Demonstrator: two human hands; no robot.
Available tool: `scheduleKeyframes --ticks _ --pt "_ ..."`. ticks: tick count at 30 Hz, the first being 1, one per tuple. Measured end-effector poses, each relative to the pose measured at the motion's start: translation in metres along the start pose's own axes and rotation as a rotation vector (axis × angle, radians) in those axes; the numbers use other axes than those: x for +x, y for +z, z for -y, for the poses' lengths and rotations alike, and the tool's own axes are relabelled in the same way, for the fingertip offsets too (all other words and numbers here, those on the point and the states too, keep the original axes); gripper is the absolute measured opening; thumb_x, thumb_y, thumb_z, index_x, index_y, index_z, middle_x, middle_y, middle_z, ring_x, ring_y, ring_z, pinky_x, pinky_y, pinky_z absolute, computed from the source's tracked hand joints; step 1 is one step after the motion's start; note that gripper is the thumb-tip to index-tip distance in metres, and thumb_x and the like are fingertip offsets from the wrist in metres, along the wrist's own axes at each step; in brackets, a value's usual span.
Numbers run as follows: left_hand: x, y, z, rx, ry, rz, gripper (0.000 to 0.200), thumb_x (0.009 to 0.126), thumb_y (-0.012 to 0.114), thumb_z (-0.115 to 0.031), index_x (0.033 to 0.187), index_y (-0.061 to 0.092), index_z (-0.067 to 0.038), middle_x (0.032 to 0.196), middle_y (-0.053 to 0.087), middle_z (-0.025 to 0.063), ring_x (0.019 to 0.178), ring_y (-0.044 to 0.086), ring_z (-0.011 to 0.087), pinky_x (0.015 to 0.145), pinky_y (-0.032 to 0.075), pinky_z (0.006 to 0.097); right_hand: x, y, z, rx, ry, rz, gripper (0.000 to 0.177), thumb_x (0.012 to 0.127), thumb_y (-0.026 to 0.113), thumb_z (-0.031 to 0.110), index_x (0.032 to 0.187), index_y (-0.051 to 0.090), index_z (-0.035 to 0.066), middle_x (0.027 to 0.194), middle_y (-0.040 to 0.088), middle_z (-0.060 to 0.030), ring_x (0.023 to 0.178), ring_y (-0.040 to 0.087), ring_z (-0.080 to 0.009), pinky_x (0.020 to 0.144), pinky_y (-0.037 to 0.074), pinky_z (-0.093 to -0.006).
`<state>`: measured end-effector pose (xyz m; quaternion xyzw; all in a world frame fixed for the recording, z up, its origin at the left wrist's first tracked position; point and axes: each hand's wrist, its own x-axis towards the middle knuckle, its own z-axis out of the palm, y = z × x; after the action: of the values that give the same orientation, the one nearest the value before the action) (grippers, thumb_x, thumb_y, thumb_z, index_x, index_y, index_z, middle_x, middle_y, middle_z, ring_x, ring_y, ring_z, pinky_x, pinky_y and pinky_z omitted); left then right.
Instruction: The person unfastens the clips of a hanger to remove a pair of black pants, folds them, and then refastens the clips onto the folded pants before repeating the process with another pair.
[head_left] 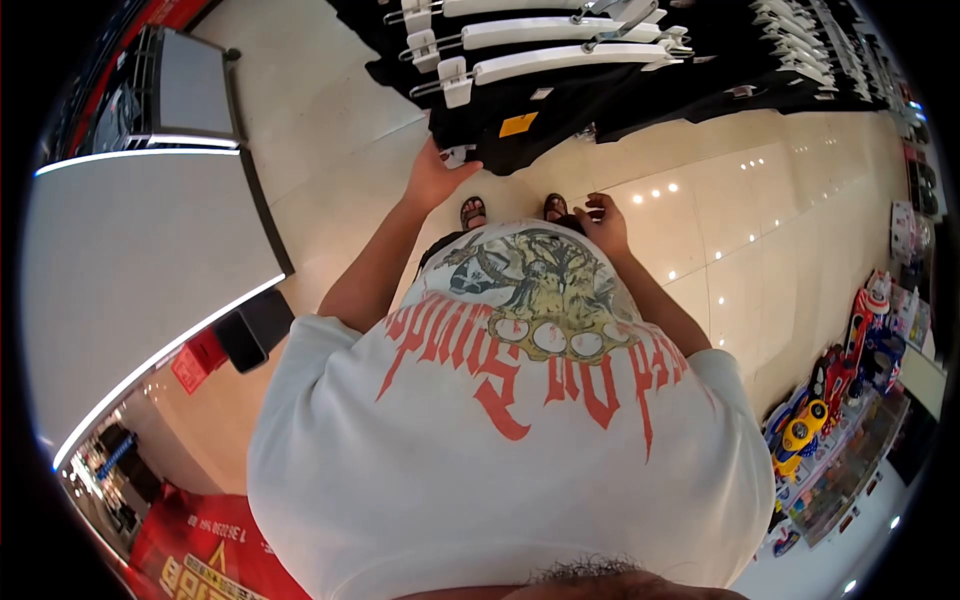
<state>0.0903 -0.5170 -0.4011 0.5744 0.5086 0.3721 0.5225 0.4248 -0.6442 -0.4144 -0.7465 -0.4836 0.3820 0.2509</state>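
Note:
My left hand reaches forward to the near edge of a black garment hanging on the rack. Its thumb lies over a whitish patch at the garment's edge, with the other fingers partly hidden behind the cloth. An orange tag shows on the same garment. White clip hangers run in a row above it. My right hand hangs low beside my body, fingers loosely bent and apart, holding nothing.
A grey-topped table with bright edges stands to the left, a grey panelled cart beyond it. More black clothes on white hangers extend right. Toy cars sit on a display at the right. Shiny tiles cover the floor.

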Motion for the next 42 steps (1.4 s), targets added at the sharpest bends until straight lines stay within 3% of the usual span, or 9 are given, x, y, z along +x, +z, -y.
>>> scheduleKeyframes --ticks 6,12,17,20,30,32,38,40,42 --pt "-0.063 -0.035 0.107 0.404 -0.235 -0.082 0.078 0.073 0.089 -0.036 0.132 0.056 0.003 0.127 0.066 0.0198 0.120 0.063 0.0320 0.100 0.051 0.0417 0.066 0.012 -0.041 0.108 -0.056 0.114 0.064 0.082 0.085 0.023 0.132 0.052 0.001 0.117 0.062 -0.0127 0.093 0.066 -0.0209 0.078 0.056 -0.0347" --pt "-0.297 -0.059 0.296 0.461 -1.129 0.055 0.056 0.080 0.080 -0.048 0.106 0.074 0.001 0.108 0.074 0.0173 0.102 0.070 0.0273 0.088 0.055 0.0387 0.167 0.020 0.036 0.303 -0.651 -0.057 0.070 0.079 0.088 0.019 0.133 0.049 -0.004 0.123 0.058 -0.0149 0.109 0.058 -0.0206 0.088 0.051 -0.0316" --pt "-0.429 0.008 0.318 0.883 -0.927 0.425 0.065 0.087 0.048 -0.063 0.095 0.077 -0.005 0.104 0.073 0.0210 0.106 0.069 0.0358 0.089 0.055 0.0419 0.196 0.009 0.115 0.368 -0.724 0.009 0.047 0.082 0.086 0.019 0.114 0.060 -0.003 0.097 0.064 -0.0081 0.083 0.059 -0.0150 0.074 0.050 -0.0303" --pt "-0.441 0.060 0.276 0.779 -0.957 0.324 0.053 0.090 0.048 -0.053 0.097 0.077 -0.009 0.105 0.074 0.0166 0.107 0.068 0.0359 0.093 0.053 0.0433 0.221 0.016 0.115 0.114 -0.707 0.094 0.031 0.084 0.084 0.028 0.086 0.068 0.001 0.065 0.061 -0.0048 0.060 0.060 -0.0165 0.058 0.047 -0.0335" --pt "-0.474 0.184 0.278 0.233 -0.799 -0.369 0.041 0.088 0.066 -0.045 0.099 0.076 -0.007 0.098 0.074 0.0170 0.091 0.072 0.0295 0.080 0.055 0.0397 0.282 0.045 -0.032 -0.328 -1.075 0.225 0.034 0.087 0.077 0.037 0.085 0.067 0.004 0.080 0.071 -0.0100 0.075 0.068 -0.0257 0.072 0.054 -0.0391" --pt "-0.486 0.188 0.273 0.257 -0.910 -0.292 0.041 0.087 0.066 -0.047 0.093 0.076 -0.007 0.094 0.074 0.0170 0.089 0.072 0.0298 0.079 0.055 0.0403 0.239 0.023 -0.091 -0.459 -0.530 0.404 0.028 0.085 0.077 0.035 0.097 0.074 0.010 0.094 0.075 -0.0075 0.091 0.070 -0.0252 0.084 0.055 -0.0380" --pt "-0.478 0.161 0.179 0.397 -0.890 -0.211 0.046 0.089 0.067 -0.048 0.089 0.076 -0.003 0.086 0.073 0.0153 0.083 0.071 0.0278 0.076 0.055 0.0416 0.087 -0.045 -0.345 -1.105 -0.302 0.840 0.062 0.100 0.045 0.058 0.091 0.076 0.004 0.099 0.073 -0.0189 0.096 0.068 -0.0367 0.088 0.051 -0.0511" --pt "-0.482 0.159 0.180 0.245 -0.880 -0.342 0.042 0.089 0.070 -0.042 0.096 0.075 -0.001 0.089 0.074 0.0141 0.085 0.071 0.0270 0.077 0.055 0.0413 0.068 -0.028 -0.541 -1.212 -0.219 0.851 0.074 0.092 0.052 0.071 0.082 0.075 0.001 0.083 0.073 -0.0191 0.078 0.069 -0.0378 0.077 0.054 -0.0498" --pt "-0.506 0.156 0.189 0.160 -0.870 -0.396 0.041 0.088 0.072 -0.038 0.100 0.074 0.000 0.091 0.075 0.0139 0.086 0.070 0.0267 0.079 0.055 0.0413 -0.022 -0.084 -0.489 -0.970 0.174 0.985 0.068 0.095 0.056 0.064 0.078 0.073 0.001 0.072 0.069 -0.0171 0.060 0.065 -0.0301 0.065 0.054 -0.0462"
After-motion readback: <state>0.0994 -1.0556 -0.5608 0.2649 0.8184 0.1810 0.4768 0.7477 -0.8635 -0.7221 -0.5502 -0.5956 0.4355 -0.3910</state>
